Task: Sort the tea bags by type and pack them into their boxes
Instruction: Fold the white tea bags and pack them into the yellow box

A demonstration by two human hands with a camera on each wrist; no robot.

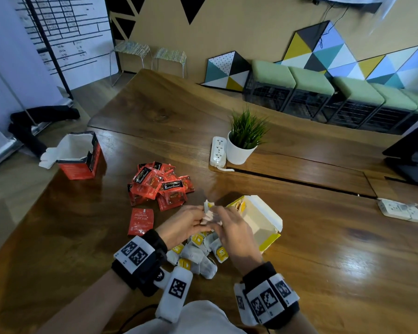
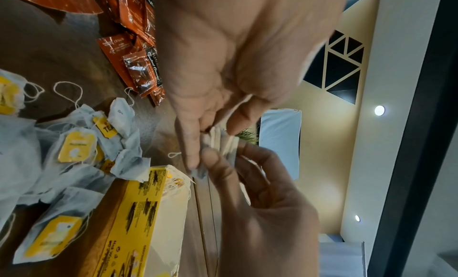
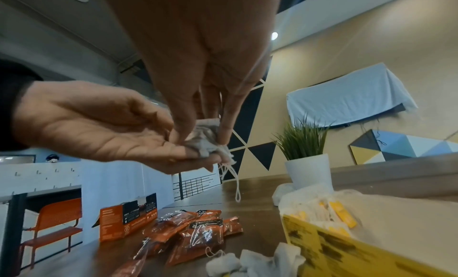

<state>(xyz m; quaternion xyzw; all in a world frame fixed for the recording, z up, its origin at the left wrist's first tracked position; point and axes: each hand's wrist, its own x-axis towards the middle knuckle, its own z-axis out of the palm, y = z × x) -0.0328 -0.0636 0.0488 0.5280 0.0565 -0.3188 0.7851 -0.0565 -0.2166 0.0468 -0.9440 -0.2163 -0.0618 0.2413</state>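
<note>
Item 1. Yellow box (image 1: 266,227): stood open on the wooden table (image 1: 323,249), just right of the hands, flaps raised. Pale lining showed inside; several white tea bags with yellow tags were packed at its far-left end, and the rest of the visible interior was bare. The right wrist view showed the same contents (image 3: 329,212) behind the printed yellow wall.

Item 2. Red box (image 1: 81,155): stood upright at the far left of the table, top torn open, with white liner paper spilling over its left edge. Its contents could not be seen.

Item 3. Red sachets (image 1: 159,186): a loose heap lay between the two boxes, well apart from the red box. One single sachet (image 1: 141,221) lay flat just in front of the heap, beside the left wrist.

Item 4. Loose white tea bags (image 1: 198,254): a pile with yellow tags and strings lay on the table below the hands, touching the near-left corner of the yellow box.

Item 5. Small stack of white tea bags (image 2: 223,144): held above the table between both hands. The left hand (image 1: 181,225) cupped it from below, thumb and fingers pinching the stack. The right hand (image 1: 234,227) pinched the same stack from above with its fingertips (image 3: 224,132); strings dangled beneath.

Item 6. Potted plant (image 1: 244,141) in a white pot, with a white power strip (image 1: 218,150) just beside it, stood further back.
</note>
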